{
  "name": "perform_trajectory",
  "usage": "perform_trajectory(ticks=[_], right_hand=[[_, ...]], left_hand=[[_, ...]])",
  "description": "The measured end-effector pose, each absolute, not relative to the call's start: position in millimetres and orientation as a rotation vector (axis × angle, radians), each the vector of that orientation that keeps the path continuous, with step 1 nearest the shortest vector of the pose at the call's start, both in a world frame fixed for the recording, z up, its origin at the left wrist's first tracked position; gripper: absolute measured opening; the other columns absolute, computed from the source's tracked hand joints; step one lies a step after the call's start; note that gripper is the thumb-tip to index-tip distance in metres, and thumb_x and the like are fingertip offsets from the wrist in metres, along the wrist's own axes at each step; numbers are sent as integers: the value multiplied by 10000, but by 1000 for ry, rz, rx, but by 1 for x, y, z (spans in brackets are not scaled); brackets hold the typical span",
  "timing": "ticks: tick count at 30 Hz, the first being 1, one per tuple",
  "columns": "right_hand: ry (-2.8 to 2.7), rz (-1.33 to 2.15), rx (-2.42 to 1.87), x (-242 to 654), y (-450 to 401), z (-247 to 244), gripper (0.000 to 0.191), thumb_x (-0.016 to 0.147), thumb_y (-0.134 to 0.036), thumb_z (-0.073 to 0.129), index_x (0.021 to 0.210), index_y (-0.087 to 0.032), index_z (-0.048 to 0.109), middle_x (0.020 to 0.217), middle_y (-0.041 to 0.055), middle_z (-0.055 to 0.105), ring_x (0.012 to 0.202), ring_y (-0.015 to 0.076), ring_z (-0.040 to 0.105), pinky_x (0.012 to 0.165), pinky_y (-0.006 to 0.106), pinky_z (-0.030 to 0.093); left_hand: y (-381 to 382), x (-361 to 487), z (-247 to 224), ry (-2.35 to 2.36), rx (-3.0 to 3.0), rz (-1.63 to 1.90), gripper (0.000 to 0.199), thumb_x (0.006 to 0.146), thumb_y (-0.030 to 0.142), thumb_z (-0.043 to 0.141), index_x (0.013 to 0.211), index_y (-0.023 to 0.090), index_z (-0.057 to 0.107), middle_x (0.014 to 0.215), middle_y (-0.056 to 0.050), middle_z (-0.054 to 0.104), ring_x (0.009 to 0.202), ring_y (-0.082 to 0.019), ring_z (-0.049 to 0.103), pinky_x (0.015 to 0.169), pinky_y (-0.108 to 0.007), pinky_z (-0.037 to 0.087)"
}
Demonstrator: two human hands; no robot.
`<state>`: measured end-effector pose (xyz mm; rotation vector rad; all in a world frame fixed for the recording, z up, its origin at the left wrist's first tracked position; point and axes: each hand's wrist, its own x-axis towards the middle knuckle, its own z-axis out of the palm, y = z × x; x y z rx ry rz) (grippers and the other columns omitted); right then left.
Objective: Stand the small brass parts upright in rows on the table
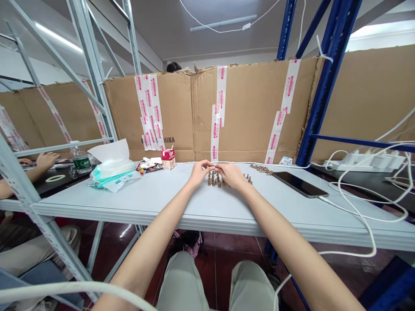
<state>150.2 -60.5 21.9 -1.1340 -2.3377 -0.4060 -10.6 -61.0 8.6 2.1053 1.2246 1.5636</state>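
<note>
small brass fittings (214, 179) of dull metal (smooth matt pale tabletop (145, 194) beneath), rough corrugated cardboard (246, 112) behind

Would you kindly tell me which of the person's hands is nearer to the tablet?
The right hand is nearer, lying to the left of the tablet with a gap between them; the left hand lies farther left, beyond the right hand.

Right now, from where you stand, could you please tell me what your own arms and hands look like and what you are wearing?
Your left arm and right arm are bare, with no sleeves in view. Your left hand and right hand wear no gloves, and no watch or bracelet shows at either wrist. Below them, you are wearing pale beige trousers.
</note>
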Motion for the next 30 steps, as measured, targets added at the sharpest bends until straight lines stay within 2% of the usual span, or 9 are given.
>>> perform_trajectory(ticks=[5,11,13,17,20,22,24,26,30], right_hand=[[-2353,-434,-1113,149,-60,21,329,913,-311,294,922,-194,601,838,60,663,735,166,583,573,246,258],[-2341,-496,-1141,150,-59,20,335,913,-322,290,917,-188,598,795,65,660,708,170,585,570,252,253],[-2362,-507,-1121,150,-59,20,327,911,-325,298,914,-187,595,801,67,661,710,172,585,576,252,257],[-2378,-495,-1084,149,-62,20,323,912,-324,298,945,-183,588,828,82,663,724,174,585,594,252,267],[-2367,-443,-1099,148,-63,21,334,915,-320,289,957,-179,589,849,86,663,736,174,587,603,250,278],[-2366,-410,-1110,148,-64,22,336,914,-317,290,966,-176,591,865,89,662,750,173,587,612,248,287],[-2375,-400,-1117,148,-64,22,340,913,-320,293,980,-174,592,867,92,662,751,174,584,617,247,291],[-2387,-409,-1121,148,-64,21,351,912,-334,290,981,-174,595,855,94,662,741,178,581,614,247,291],[-2407,-410,-1097,147,-64,19,369,911,-353,278,957,-183,602,859,86,659,727,170,573,618,245,286]], left_hand=[[-63,-10,6,1444,2198,1435,287,829,365,440,647,162,528,633,14,578,620,-112,502,646,-225,362],[-66,-8,5,1333,2227,1316,208,861,375,385,871,198,493,606,49,557,581,-102,506,607,-202,353],[-64,-9,4,1346,2273,1298,243,871,365,359,772,188,492,544,49,506,543,-102,472,588,-204,337],[-61,-9,2,1413,2275,1308,443,888,428,268,564,173,430,483,28,433,498,-107,420,556,-220,313],[-61,-10,2,1351,2184,1356,381,878,453,292,705,177,490,492,38,467,499,-108,442,552,-215,320],[-61,-10,2,1257,2147,1375,261,866,415,361,881,187,488,530,52,507,509,-102,458,549,-204,325],[-60,-11,1,1195,2150,1357,207,856,369,401,930,190,474,539,59,513,502,-96,451,537,-197,321],[-59,-11,1,1211,2185,1355,194,856,346,398,826,180,493,517,55,489,493,-94,435,536,-200,317],[-58,-12,1,1311,2230,1367,333,863,372,367,615,168,456,500,33,465,501,-99,427,559,-217,319]])
